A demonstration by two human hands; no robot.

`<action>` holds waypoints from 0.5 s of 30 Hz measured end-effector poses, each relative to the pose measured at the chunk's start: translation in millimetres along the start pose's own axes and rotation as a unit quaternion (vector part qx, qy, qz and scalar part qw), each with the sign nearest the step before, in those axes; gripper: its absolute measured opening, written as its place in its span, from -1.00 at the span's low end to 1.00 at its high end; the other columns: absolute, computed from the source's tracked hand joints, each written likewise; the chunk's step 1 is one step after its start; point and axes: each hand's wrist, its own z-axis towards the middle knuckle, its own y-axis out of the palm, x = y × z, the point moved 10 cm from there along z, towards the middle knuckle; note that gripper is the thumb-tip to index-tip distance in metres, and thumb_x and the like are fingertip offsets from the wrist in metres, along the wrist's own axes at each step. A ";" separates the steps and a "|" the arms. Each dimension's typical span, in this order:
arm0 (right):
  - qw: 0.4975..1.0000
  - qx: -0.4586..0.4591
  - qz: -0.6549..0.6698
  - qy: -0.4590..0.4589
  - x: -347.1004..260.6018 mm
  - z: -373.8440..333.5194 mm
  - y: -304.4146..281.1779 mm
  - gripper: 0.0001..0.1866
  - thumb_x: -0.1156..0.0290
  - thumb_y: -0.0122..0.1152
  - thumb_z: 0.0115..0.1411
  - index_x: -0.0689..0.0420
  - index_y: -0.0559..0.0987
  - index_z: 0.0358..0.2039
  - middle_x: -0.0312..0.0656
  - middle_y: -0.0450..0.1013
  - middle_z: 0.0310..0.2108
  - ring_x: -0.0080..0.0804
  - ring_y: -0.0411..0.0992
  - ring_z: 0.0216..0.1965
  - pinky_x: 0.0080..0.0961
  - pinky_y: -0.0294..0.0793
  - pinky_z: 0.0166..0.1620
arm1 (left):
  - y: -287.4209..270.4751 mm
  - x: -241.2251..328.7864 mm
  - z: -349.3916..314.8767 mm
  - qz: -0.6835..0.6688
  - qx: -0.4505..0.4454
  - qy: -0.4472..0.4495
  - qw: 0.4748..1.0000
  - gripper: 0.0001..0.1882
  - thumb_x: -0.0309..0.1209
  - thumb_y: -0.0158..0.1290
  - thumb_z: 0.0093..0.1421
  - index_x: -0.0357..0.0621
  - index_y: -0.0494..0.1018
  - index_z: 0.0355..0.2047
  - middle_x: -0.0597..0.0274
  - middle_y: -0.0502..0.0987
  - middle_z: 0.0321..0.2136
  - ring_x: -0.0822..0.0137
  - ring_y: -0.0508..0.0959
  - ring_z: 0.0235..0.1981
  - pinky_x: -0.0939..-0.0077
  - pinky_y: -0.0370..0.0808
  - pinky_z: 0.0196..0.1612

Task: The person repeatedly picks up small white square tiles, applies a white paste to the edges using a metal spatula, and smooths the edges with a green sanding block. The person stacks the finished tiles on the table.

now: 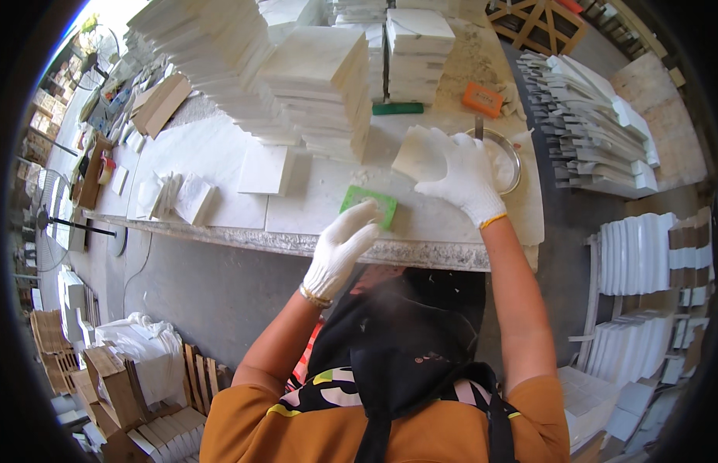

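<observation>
My right hand, in a white knit glove, grips a pale marble tile by its right side, thumb along the near edge. Beside that hand stands a round metal bowl holding white material, with a dark flat tool handle sticking up from it. Near the table's front edge is my left hand, also gloved, its fingers stretched out. Those fingertips overlap a bright green rectangular block lying on the table; I cannot tell whether they press on it.
Tall stacks of marble tiles rise at the back of the table. A single tile and a small leaning group lie left. A dark green bar and an orange block sit behind. Stone pieces line the right.
</observation>
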 end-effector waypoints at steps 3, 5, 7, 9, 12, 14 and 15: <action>1.000 0.017 -0.001 0.018 -5.5 -9.8 -9.6 -0.10 -0.04 0.47 -0.27 -0.13 0.45 0.18 0.00 0.46 -0.13 0.05 0.39 -0.02 -0.11 0.38 0.07 | 29.7 -12.7 9.9 -0.074 -0.047 -0.054 0.995 -0.36 -0.17 0.06 0.34 -0.34 0.25 0.29 -0.03 0.51 0.09 0.22 0.57 0.01 0.37 0.48 0.02; 0.999 0.012 -0.002 0.036 -9.3 -12.9 -15.2 -0.07 -0.02 0.50 -0.27 -0.07 0.45 0.20 -0.01 0.47 -0.12 0.04 0.39 -0.01 -0.12 0.37 0.09 | 42.8 -12.9 14.7 -0.099 -0.049 -0.071 0.991 -0.33 -0.14 0.03 0.36 -0.34 0.21 0.31 -0.04 0.51 0.09 0.20 0.56 0.01 0.34 0.49 0.03; 0.999 0.010 -0.013 0.044 -12.5 -11.4 -21.9 -0.06 -0.01 0.50 -0.28 -0.03 0.46 0.20 -0.02 0.47 -0.13 0.03 0.40 -0.02 -0.12 0.36 0.09 | 51.8 -11.1 21.6 -0.104 -0.051 -0.080 0.990 -0.33 -0.13 0.02 0.36 -0.33 0.21 0.31 -0.04 0.51 0.09 0.20 0.57 0.01 0.33 0.49 0.04; 0.999 0.006 -0.032 0.041 -15.4 -5.5 -26.7 -0.08 0.00 0.50 -0.29 -0.02 0.48 0.18 -0.04 0.47 -0.14 0.01 0.41 -0.03 -0.11 0.36 0.09 | 57.5 -14.0 28.4 -0.128 -0.052 -0.093 0.986 -0.34 -0.14 0.03 0.36 -0.32 0.22 0.31 -0.03 0.51 0.08 0.19 0.57 0.00 0.32 0.49 0.04; 0.998 0.039 -0.036 0.024 -18.9 -3.4 -35.5 -0.09 0.02 0.50 -0.31 0.02 0.48 0.15 -0.06 0.47 -0.18 0.00 0.42 -0.06 -0.11 0.35 0.09 | 61.9 -16.2 33.3 -0.189 -0.045 -0.096 0.976 -0.37 -0.17 0.03 0.36 -0.30 0.22 0.31 0.01 0.53 0.04 0.19 0.57 0.00 0.32 0.49 0.03; 0.998 0.055 0.010 0.004 -29.7 -12.0 -47.8 -0.07 0.04 0.52 -0.32 0.03 0.48 0.16 -0.05 0.46 -0.14 0.01 0.40 -0.02 -0.11 0.35 0.11 | 61.7 -15.9 33.6 -0.230 -0.035 -0.088 0.969 -0.36 -0.18 0.05 0.35 -0.32 0.22 0.31 0.04 0.53 0.02 0.22 0.56 0.00 0.35 0.47 0.04; 0.998 0.061 0.034 -0.006 -36.4 -20.5 -52.0 -0.06 0.05 0.52 -0.33 0.04 0.47 0.16 -0.04 0.46 -0.11 0.02 0.40 0.01 -0.12 0.35 0.12 | 62.0 -16.4 32.6 -0.248 -0.029 -0.083 0.965 -0.33 -0.17 0.07 0.34 -0.35 0.21 0.31 0.05 0.52 0.02 0.24 0.54 0.01 0.38 0.46 0.05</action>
